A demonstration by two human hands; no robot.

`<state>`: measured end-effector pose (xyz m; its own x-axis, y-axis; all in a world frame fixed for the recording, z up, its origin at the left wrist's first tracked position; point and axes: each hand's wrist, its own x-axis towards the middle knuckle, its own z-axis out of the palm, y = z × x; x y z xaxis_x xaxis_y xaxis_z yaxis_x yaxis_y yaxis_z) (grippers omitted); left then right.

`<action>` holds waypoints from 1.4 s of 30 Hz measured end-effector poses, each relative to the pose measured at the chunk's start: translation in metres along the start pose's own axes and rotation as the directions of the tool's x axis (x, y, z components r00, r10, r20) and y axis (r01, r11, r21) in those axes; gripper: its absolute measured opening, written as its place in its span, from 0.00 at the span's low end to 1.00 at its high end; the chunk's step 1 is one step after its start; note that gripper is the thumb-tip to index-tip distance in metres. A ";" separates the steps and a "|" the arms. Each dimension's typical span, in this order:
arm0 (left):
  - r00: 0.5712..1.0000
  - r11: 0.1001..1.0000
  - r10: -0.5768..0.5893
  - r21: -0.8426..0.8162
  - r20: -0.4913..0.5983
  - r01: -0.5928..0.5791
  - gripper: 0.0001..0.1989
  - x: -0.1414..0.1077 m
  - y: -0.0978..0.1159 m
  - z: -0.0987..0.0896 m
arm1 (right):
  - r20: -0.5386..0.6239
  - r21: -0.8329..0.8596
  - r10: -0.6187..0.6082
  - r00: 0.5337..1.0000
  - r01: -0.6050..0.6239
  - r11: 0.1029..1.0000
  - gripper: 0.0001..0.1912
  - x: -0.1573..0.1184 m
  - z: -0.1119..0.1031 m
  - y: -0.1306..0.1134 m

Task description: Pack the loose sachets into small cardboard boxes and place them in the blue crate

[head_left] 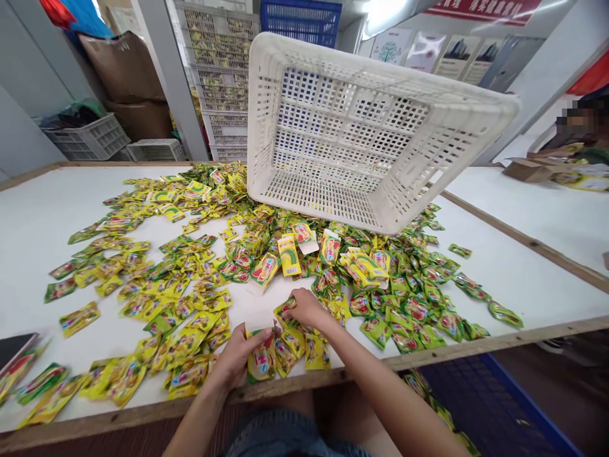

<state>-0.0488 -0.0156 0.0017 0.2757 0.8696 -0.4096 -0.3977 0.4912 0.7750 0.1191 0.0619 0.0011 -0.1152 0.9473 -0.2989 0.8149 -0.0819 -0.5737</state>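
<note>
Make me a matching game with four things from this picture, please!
1. Left hand
2. Large white slatted plastic crate
3. Right hand
4. Long wall banner

A. Red with white writing
B. Holds a small yellow-and-green cardboard box
C. Touches a shiny green packet
D. Tilted, its open side facing us

Pairs: 1-B, 2-D, 3-C, 4-A

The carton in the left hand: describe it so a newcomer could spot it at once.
Start at the big tilted white crate and come down to the table's wooden near edge. There the left hand holds a printed carton, white flap at its far end. Unlike the loose cartons farther back, this one is gripped.
</note>
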 end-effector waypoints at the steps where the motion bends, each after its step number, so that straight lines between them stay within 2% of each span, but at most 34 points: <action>1: 1.000 1.000 -0.001 0.014 0.008 0.001 0.17 0.000 0.000 0.000 | -0.002 0.020 -0.018 1.000 0.018 1.000 0.14 -0.001 -0.001 0.001; 4: 1.000 0.994 0.029 0.103 -0.009 -0.028 0.17 0.001 0.001 0.002 | -0.019 0.106 -0.081 0.997 0.083 0.991 0.10 -0.007 -0.009 0.005; 7: 0.997 0.978 0.067 0.199 -0.050 -0.055 0.16 0.005 0.000 0.005 | -0.086 0.195 -0.146 0.986 0.160 0.968 0.11 -0.019 -0.026 0.000; 10: 0.997 0.978 0.037 0.209 -0.060 -0.024 0.17 0.009 -0.003 0.009 | -0.153 0.367 -0.296 0.943 0.333 0.869 0.09 -0.032 -0.040 -0.017; 12: 0.998 0.979 0.026 0.206 -0.049 -0.016 0.16 0.010 -0.004 0.011 | -0.162 0.449 -0.397 0.904 0.425 0.786 0.08 -0.039 -0.042 -0.031; 13: 0.999 0.980 0.026 0.200 -0.041 -0.017 0.16 0.010 -0.004 0.012 | -0.149 0.452 -0.430 0.891 0.448 0.771 0.08 -0.041 -0.040 -0.037; 16: 1.000 0.986 0.022 0.168 -0.016 -0.019 0.16 0.009 -0.004 0.014 | -0.093 0.338 -0.493 0.865 0.493 0.802 0.07 -0.042 -0.032 -0.048; 21: 1.000 0.991 -0.006 0.136 -0.022 0.009 0.16 0.008 -0.002 0.015 | -0.027 -0.050 -0.512 0.858 0.511 0.858 0.10 -0.042 -0.029 -0.050; 25: 1.000 0.991 -0.021 0.128 0.000 0.021 0.16 0.007 0.000 0.018 | 0.126 -0.232 -0.521 0.844 0.536 0.812 0.10 -0.040 -0.035 -0.057; 27: 1.000 0.991 -0.023 0.135 0.022 0.019 0.16 0.007 0.001 0.019 | 0.191 -0.267 -0.531 0.826 0.564 0.782 0.10 -0.037 -0.034 -0.062; 29: 0.999 0.989 -0.013 0.145 0.031 0.008 0.15 0.007 0.002 0.019 | 0.207 -0.274 -0.549 0.810 0.587 0.762 0.08 -0.034 -0.030 -0.066; 31: 1.000 0.990 0.005 0.138 0.014 -0.007 0.14 0.007 0.001 0.017 | 0.183 -0.237 -0.583 0.792 0.611 0.755 0.07 -0.033 -0.023 -0.066; 34: 1.000 0.994 0.018 0.112 -0.007 -0.017 0.11 0.007 -0.001 0.014 | 0.077 -0.093 -0.630 0.773 0.635 0.767 0.10 -0.037 -0.012 -0.061; 38: 1.000 0.991 0.016 0.136 0.021 -0.018 0.07 0.007 -0.002 0.011 | -0.063 0.108 -0.589 0.806 0.592 0.799 0.14 -0.046 -0.002 -0.048; 42: 0.996 0.982 0.037 0.184 0.081 -0.051 0.08 0.006 0.000 0.011 | -0.169 0.078 -0.562 0.810 0.579 0.812 0.08 -0.054 0.000 -0.039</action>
<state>-0.0373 -0.0114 0.0046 0.3311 0.8800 -0.3406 -0.2432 0.4283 0.8703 0.0939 0.0141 0.0394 -0.4549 0.8657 0.2090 0.5503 0.4578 -0.6983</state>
